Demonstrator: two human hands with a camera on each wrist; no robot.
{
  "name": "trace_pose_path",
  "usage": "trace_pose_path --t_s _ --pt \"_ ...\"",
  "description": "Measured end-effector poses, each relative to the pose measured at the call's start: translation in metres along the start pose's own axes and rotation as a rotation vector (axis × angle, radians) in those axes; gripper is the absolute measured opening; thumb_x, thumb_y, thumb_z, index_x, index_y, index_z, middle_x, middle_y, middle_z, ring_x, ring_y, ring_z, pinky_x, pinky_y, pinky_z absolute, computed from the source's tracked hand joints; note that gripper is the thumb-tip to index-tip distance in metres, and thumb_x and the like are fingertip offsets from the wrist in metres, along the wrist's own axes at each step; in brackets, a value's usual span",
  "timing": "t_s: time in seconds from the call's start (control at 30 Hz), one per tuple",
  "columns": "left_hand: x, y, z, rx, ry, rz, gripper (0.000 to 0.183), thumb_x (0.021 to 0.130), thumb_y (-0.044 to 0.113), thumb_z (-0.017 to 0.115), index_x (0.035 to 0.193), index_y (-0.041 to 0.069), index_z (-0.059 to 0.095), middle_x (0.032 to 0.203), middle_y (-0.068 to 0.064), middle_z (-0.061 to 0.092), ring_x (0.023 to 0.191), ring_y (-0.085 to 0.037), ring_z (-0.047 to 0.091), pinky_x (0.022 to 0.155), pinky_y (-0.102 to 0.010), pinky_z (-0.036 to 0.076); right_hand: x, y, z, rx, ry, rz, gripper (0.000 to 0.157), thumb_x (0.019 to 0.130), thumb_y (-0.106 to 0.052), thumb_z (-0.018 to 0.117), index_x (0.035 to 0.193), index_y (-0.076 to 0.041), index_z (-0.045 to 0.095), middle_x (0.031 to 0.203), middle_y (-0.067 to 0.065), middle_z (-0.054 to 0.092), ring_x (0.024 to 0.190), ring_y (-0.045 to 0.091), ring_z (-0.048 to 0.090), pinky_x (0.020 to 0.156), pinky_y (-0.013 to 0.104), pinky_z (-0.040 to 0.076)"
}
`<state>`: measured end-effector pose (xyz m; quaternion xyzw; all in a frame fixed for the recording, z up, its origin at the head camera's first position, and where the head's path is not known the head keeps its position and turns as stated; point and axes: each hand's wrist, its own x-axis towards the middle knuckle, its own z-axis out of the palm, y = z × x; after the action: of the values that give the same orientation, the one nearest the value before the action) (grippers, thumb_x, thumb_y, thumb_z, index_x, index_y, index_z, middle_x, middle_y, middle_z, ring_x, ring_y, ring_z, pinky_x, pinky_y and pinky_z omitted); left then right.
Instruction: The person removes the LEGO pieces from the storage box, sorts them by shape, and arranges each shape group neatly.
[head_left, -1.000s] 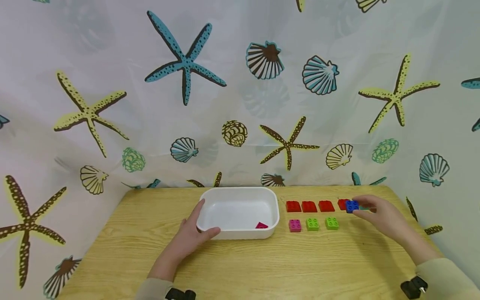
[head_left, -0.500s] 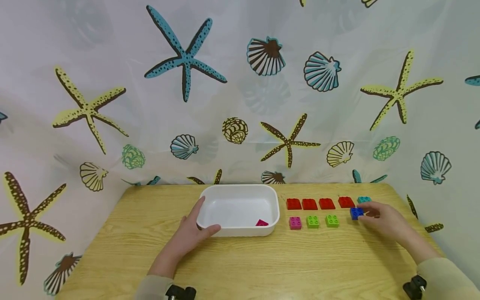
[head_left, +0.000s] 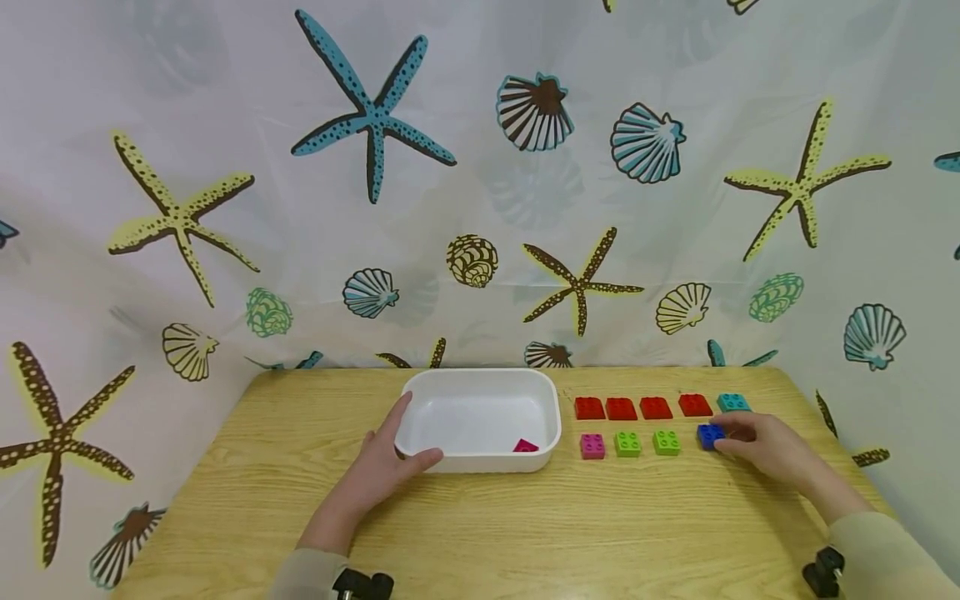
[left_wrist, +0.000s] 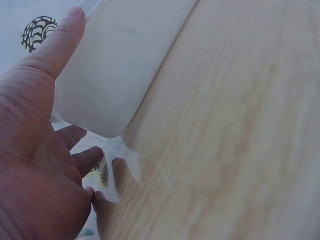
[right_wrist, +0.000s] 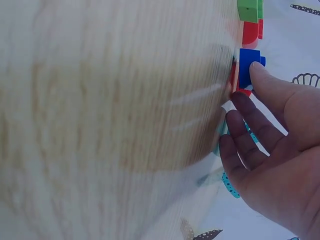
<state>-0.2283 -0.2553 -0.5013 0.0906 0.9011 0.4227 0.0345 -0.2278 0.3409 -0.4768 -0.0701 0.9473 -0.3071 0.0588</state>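
Note:
My left hand (head_left: 377,471) spans the left end of a white plastic bin (head_left: 480,464). Its index finger lies along the bin's left side and its thumb on the front wall; in the left wrist view the thumb is straight. My right hand (head_left: 776,450) pinches a blue toy building brick (head_left: 708,437) between thumb and index finger, at the right end of the front row. The right wrist view shows the thumb on the blue brick (right_wrist: 247,67), with the other fingers loosely bent; whether the brick touches the table is unclear.
Beside the blue brick are two lime-green bricks (head_left: 666,442) and a magenta brick (head_left: 592,447). Several red bricks (head_left: 621,408) and a teal brick (head_left: 732,402) form the back row. Another magenta piece (head_left: 525,446) lies inside the bin. A patterned curtain (head_left: 480,183) closes off the wooden table's (head_left: 525,533) back.
My right hand has brought the blue brick toward me from in front of the back row into the front row, uncovering the teal brick. My left hand has stayed at the bin.

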Motion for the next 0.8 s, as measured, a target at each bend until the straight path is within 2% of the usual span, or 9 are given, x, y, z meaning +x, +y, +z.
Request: trace_pose_path --t_s 0.1,0.27,0.63,0.8 --pt "0.0000 -0.0004 0.0002 0.001 0.001 0.002 0.114 0.100 0.052 0.081 0.178 0.012 0.008 0.179 -0.024 0.024 0.162 -0.047 0.030 0.130 -0.070 -0.008 0.0006 0.0016 0.0008 0.001 -0.005 -0.016 0.044 0.105 -0.017 0.078 0.141 0.007 0.068 0.123 0.021 0.073 0.112 0.039 0.068 0.101 0.062 0.057" --pt "-0.0002 0.0001 0.0003 -0.007 0.003 0.000 0.115 0.099 0.051 0.082 0.178 0.012 0.008 0.178 -0.025 0.025 0.161 -0.048 0.031 0.130 -0.069 -0.008 0.0014 0.0029 0.0013 0.006 -0.017 -0.026 0.044 0.105 -0.017 0.078 0.141 0.007 0.068 0.134 0.029 0.070 0.124 0.048 0.066 0.106 0.067 0.054" --pt "0.0014 -0.0039 0.0005 -0.008 0.002 0.010 0.115 0.099 0.053 0.082 0.178 0.012 0.009 0.179 -0.024 0.025 0.161 -0.048 0.031 0.130 -0.070 -0.008 0.0020 0.0059 0.0023 -0.002 -0.034 -0.055 0.042 0.106 -0.015 0.076 0.141 0.008 0.067 0.138 0.032 0.068 0.129 0.053 0.063 0.107 0.068 0.052" --pt "0.0023 -0.0046 0.0008 -0.003 0.003 0.013 0.116 0.099 0.053 0.082 0.178 0.012 0.009 0.179 -0.024 0.024 0.161 -0.047 0.031 0.130 -0.070 -0.008 0.0013 0.0044 0.0009 0.006 -0.042 -0.052 0.046 0.106 -0.015 0.077 0.144 0.009 0.065 0.142 0.034 0.065 0.132 0.054 0.061 0.109 0.068 0.051"
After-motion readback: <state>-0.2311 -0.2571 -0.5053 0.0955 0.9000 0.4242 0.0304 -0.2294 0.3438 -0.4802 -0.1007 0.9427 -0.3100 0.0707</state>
